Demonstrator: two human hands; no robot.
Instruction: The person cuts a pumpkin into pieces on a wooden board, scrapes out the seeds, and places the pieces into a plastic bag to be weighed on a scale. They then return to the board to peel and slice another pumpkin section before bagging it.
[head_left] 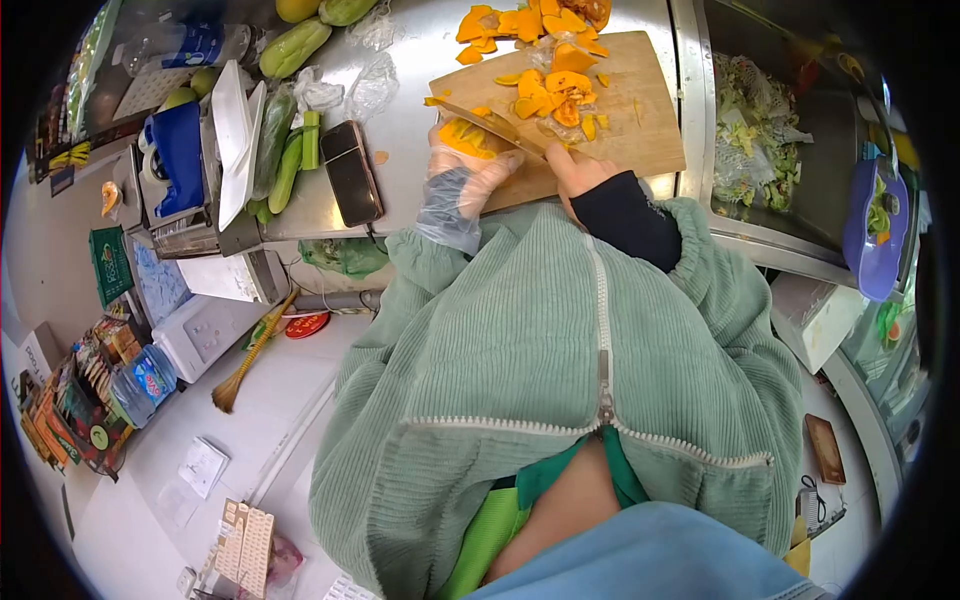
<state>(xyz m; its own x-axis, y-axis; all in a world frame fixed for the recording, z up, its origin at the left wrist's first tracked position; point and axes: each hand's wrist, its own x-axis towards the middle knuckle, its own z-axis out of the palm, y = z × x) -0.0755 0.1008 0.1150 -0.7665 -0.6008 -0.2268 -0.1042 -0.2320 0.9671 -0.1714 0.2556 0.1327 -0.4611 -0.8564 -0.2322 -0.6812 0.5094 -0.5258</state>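
My left hand (468, 180), in a clear plastic glove, holds a piece of orange pumpkin (466, 138) at the left edge of the wooden cutting board (648, 110). My right hand (578, 168) is closed on the handle of a knife. The knife blade (497, 125) lies across the pumpkin piece, pointing up and left. Cut pumpkin pieces (540, 92) are spread on the board. More orange chunks (520, 24) sit beyond it on the metal counter (415, 70).
A phone (352, 174), green vegetables (287, 170), white trays (236, 140) and a blue tape dispenser (175, 160) are at the left. At the right, a sink (835, 125) holds vegetable scraps (755, 140), beside a purple basket (873, 250).
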